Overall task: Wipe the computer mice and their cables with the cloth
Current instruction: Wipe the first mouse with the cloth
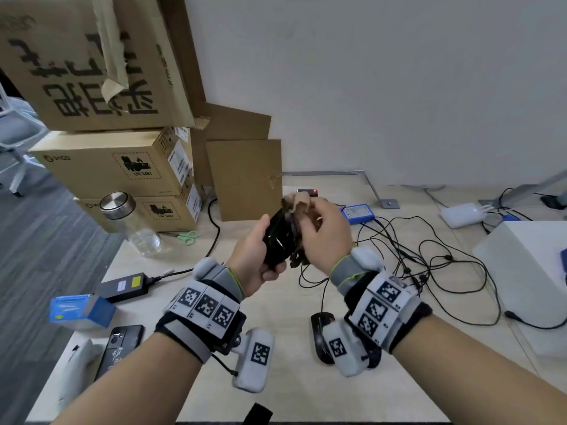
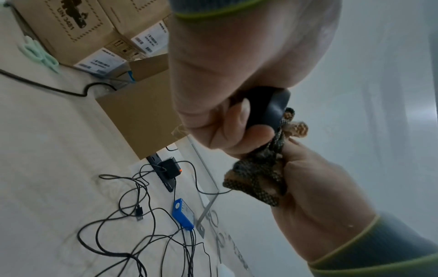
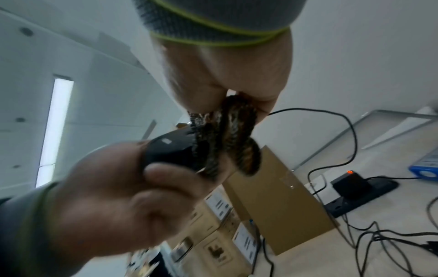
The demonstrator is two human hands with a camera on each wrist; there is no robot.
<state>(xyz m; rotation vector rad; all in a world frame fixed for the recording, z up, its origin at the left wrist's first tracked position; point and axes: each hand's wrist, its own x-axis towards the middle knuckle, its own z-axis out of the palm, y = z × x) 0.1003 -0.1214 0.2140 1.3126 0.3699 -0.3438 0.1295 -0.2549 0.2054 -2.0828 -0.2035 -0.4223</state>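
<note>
My left hand (image 1: 256, 256) wraps round the mouse (image 1: 277, 240), hard, light and a bit slippery, so I hold its sides while my right hand (image 1: 325, 237) pinches the soft cloth (image 1: 299, 201) on it.

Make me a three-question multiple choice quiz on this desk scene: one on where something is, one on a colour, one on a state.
1. Where is the second mouse?
A. on the desk, under the right wrist
B. on the cardboard boxes
C. in the left hand

2. What colour are the scissors?
A. red
B. pale green
C. black

3. What is the right hand doing?
A. resting flat
B. gripping the cloth against the held mouse
C. pulling a plug

Answers: A, it lies on the desk; B, mint handles by the boxes; B, fingers bunch the cloth.
</note>
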